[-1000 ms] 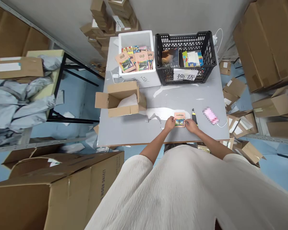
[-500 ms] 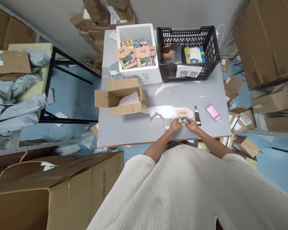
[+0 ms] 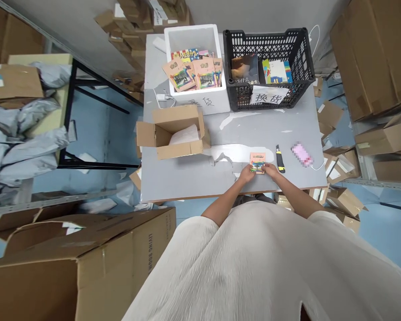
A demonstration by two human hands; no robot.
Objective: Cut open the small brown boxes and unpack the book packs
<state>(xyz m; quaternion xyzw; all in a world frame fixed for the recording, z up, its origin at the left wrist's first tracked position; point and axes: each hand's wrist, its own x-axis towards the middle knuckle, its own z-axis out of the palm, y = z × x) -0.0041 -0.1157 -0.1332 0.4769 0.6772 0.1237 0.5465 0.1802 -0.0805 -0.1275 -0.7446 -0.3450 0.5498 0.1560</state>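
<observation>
Pink booklet (image 3: pixel 257 157) held at both sides, on the near side of the black crate (image 3: pixel 234 100)

The booklet was over the tabletop (image 3: pixel 187 178), on the person's side of the crate; whether it touched the surface could not be determined. The fingers of the left hand (image 3: pixel 247 173) gripped its left edge and those of the right hand (image 3: pixel 271 170) its right edge, a hold that presumably steadied it with the cover in view. The utility knife (image 3: pixel 280 160) lay nearer the person than the crate's right half, likely for easy reach. The white foam box (image 3: pixel 220 101) stood just left of the crate, its stacked booklets (image 3: pixel 178 76) leaning over the front rim, apparently for want of room. The open carton (image 3: pixel 180 150) sat left of the crate and nearer the person, flaps spread, seemingly for access. The crate's paper label (image 3: pixel 269 95) faced the person, probably for reading.
</observation>
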